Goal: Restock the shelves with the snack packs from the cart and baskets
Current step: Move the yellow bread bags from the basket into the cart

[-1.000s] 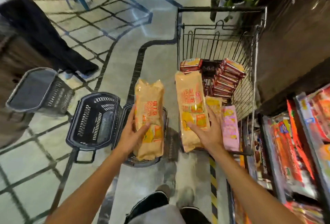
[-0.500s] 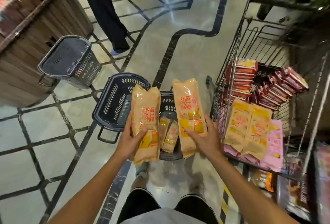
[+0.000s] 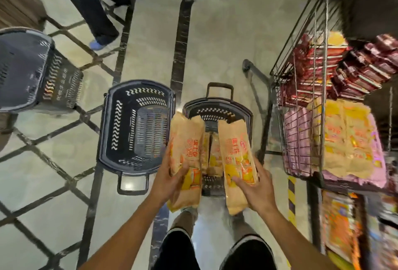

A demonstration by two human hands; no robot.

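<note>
Two elongated snack packs of crinkled tan film, printed with red lettering and a yellow-orange picture panel, are held upright above the dark plastic basket (image 3: 217, 108), the landmark here. The left hand (image 3: 170, 181) grips the left snack pack (image 3: 187, 157) with fingers curled round its lower half; the right hand (image 3: 257, 190) clamps the right snack pack (image 3: 237, 162) from the side, thumb across its front. The two packs stand side by side, just apart, and in the gap between them more tan packs (image 3: 212, 153) lie inside the basket, whose walls are slotted and whose rectangular handle (image 3: 219, 91) folds outward at the far end. Just left of this basket sits a second slotted basket (image 3: 135, 123) of the same moulded plastic; farther left stands a third basket (image 3: 32, 71). To the right of the landmark basket is a wire-mesh cart (image 3: 301, 101) holding flat tan-and-yellow packs (image 3: 344, 136), glossy pink packs (image 3: 295, 140) and stacked dark red packs (image 3: 355, 71). The floor (image 3: 215, 39) is polished pale stone with dark inlaid bands. Another person's dark trouser legs (image 3: 94, 0) appear beyond the baskets.
</note>
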